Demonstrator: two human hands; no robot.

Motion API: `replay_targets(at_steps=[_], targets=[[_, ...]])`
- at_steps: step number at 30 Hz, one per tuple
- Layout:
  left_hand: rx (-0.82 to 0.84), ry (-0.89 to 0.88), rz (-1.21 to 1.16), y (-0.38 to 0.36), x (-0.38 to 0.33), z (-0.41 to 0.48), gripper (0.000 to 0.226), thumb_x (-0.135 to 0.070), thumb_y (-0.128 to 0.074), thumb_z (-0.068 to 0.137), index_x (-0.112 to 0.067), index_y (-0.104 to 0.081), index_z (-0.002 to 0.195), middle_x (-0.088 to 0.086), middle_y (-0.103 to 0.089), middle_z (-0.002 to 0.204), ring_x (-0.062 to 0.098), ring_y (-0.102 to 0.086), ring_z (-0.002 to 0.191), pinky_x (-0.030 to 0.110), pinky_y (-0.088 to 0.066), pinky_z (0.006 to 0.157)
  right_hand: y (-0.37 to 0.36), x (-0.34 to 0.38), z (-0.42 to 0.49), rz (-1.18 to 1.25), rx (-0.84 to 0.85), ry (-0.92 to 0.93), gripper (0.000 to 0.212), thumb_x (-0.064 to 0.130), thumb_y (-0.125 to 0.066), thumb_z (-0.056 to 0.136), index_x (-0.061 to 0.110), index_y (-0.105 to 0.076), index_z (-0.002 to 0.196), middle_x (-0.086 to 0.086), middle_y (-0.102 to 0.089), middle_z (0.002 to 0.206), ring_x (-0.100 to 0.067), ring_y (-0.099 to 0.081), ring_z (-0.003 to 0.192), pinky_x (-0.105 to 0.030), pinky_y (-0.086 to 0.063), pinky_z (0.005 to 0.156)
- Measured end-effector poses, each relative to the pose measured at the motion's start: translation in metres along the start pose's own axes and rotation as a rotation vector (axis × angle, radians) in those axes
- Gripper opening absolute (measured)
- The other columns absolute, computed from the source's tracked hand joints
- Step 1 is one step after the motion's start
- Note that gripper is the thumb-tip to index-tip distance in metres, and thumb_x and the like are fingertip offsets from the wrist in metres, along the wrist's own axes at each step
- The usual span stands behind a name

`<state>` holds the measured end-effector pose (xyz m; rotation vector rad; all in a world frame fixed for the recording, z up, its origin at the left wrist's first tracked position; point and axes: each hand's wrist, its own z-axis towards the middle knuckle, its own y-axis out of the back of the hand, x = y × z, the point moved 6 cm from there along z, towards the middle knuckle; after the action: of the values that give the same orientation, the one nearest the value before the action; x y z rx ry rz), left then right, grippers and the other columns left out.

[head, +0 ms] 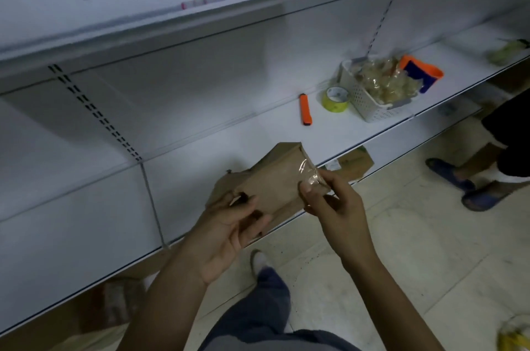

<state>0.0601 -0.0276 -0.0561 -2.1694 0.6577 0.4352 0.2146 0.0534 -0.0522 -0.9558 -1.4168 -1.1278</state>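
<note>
Head view: brown cardboard box (275,181), clear-taped end.

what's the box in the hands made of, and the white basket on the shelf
The box looks like matte brown cardboard, with a glossy clear strip, probably tape, at one end. The basket seems moulded white plastic, its walls pierced with rows of small holes.

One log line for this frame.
left hand: grips cardboard box | right hand: pinches box's taped end | shelf: tape roll, basket
</note>
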Motion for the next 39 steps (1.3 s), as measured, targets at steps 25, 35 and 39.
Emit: replay_targets(at_steps=[25, 35, 39], targets=[[-0.245, -0.653, 0.448, -0.085, -0.091, 0.123, 0.014, -0.036, -0.082, 0.068, -0.026, -0.075, 0.072, 0.011, -0.059, 0.06, 0.019, -0.056, 0.058, 0.026, -0.046, 0.059, -0.011, -0.002, 0.225, 0.115, 0.263, -0.211, 0.023, 0.027, -0.058, 0.09, 0.005, -0.065, 0.093, -0.007, -0.068, 0.083, -0.016, -0.068, 0.074, -0.029, -0.059, 0.068], [-0.767, -0.704, 0.167, -0.135, -0.027, 0.11, 0.021, -0.01, -0.062, 0.086, -0.011, -0.062, 0.107, -0.001, -0.065, 0.059, 0.008, -0.064, 0.061, 0.014, -0.049, 0.055, 0.007, 0.034, 0.273, -0.212, 0.931, 0.289, 0.039, 0.037, -0.063, 0.083, 0.041, -0.053, 0.12, 0.014, -0.068, 0.094, -0.003, -0.066, 0.077, -0.013, -0.05, 0.065], [-1.002, -0.832, 0.112, -0.153, 0.009, 0.081, 0.029, -0.025, -0.073, 0.08, -0.017, -0.063, 0.053, 0.009, -0.029, 0.045, 0.021, -0.03, 0.039, 0.042, -0.03, 0.046, 0.021, 0.067, 0.256, -0.346, 1.063, 0.942, 0.04, 0.032, -0.061, 0.091, 0.031, -0.055, 0.13, 0.012, -0.06, 0.115, 0.0, -0.06, 0.093, -0.013, -0.051, 0.072]])
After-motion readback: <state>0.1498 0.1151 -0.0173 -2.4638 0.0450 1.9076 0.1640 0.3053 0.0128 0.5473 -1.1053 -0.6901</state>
